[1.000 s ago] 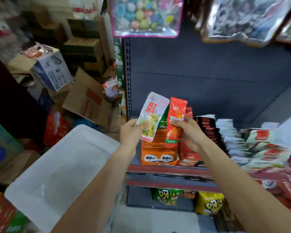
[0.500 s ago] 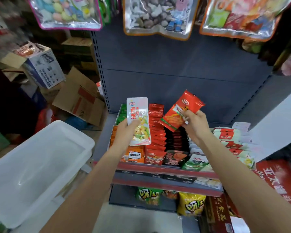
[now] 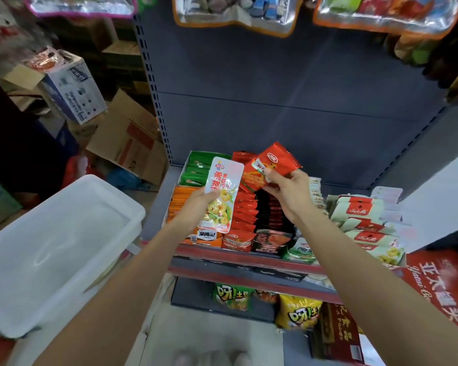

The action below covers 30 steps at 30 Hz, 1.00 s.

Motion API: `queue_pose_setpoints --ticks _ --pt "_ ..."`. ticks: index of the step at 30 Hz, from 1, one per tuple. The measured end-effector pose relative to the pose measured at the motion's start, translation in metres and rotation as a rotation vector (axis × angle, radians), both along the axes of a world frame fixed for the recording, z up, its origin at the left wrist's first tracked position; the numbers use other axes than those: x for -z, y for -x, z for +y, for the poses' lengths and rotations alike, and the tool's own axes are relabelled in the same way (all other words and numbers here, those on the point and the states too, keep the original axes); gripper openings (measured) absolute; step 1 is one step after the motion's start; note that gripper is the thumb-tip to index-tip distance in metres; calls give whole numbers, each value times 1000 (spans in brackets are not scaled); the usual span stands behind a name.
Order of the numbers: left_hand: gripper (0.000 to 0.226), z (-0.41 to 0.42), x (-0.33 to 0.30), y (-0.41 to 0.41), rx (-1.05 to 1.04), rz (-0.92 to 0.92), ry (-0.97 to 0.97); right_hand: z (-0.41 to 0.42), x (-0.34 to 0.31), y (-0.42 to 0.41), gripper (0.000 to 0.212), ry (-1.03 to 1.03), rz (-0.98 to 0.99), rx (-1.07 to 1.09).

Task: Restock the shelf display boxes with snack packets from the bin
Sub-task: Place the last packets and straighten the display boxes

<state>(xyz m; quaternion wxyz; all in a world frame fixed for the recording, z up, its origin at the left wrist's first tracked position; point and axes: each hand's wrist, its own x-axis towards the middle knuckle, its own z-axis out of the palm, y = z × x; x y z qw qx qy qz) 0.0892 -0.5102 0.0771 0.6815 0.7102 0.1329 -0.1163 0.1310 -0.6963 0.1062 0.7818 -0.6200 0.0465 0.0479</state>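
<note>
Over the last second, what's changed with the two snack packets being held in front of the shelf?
The right hand has swung the red foil packet from upright to tilted, top toward the right, over the red display row. The left hand has straightened the white packet with yellow fruit print from a lean to near upright. Both grips are unchanged, nothing was released, and the white plastic bin stays at the left.

a white packet printed with yellow fruit stands upright above the orange display box; a red packet tilts over the red and black rows; the white bin sits left.
</note>
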Motion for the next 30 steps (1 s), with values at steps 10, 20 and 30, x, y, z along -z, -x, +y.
queue_pose_setpoints --ticks 10,20,30 --pt "39 12 12 1 -73 73 61 8 13 -13 11 360 74 -162" --pt "35 20 16 6 -149 178 270 19 13 -25 27 917 -236 -134" --pt "53 30 18 -6 -61 167 273 22 8 -27 20 1388 -290 -382"
